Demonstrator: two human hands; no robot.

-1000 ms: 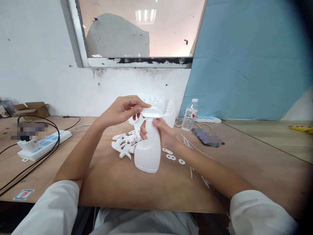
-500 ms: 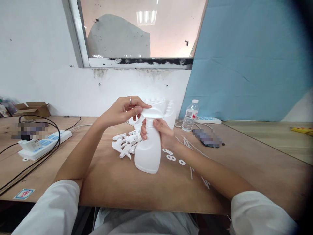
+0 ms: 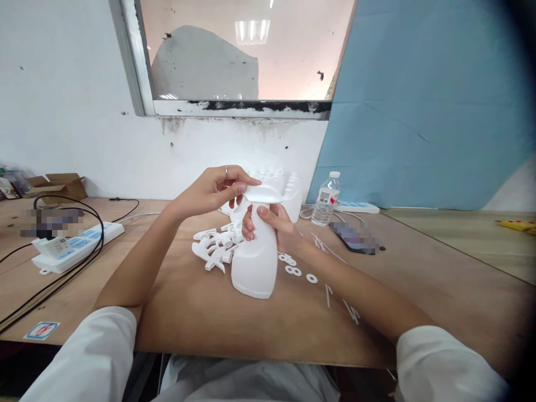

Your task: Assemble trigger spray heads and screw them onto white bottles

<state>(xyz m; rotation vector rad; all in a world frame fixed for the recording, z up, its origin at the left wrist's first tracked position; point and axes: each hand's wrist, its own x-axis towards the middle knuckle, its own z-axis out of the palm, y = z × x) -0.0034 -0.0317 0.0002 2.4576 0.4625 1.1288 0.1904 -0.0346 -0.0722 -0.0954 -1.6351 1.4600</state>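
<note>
A white spray bottle (image 3: 254,262) stands upright, slightly tilted, in front of me with a white trigger spray head (image 3: 263,194) on its neck. My left hand (image 3: 224,188) pinches the left end of the spray head between thumb and fingers. Wrapped round the bottle's neck is my right hand (image 3: 276,226), its thumb across the front. To the left of the bottle lies a pile of loose white trigger sprayers (image 3: 213,248). Right of it are several white ring washers (image 3: 311,278) and thin white tubes (image 3: 328,296), partly hidden under my right forearm.
More white bottles (image 3: 293,192) stand behind my hands. A clear water bottle (image 3: 326,201) and a phone (image 3: 354,237) are at the right. On the left lie a power strip (image 3: 79,245), black cables and an open cardboard box (image 3: 58,187). A wall closes off the back.
The bottle and spray head have shifted very slightly right. My right hand's grip on the neck has moved a little. The left hand keeps its pinch on the spray head.
</note>
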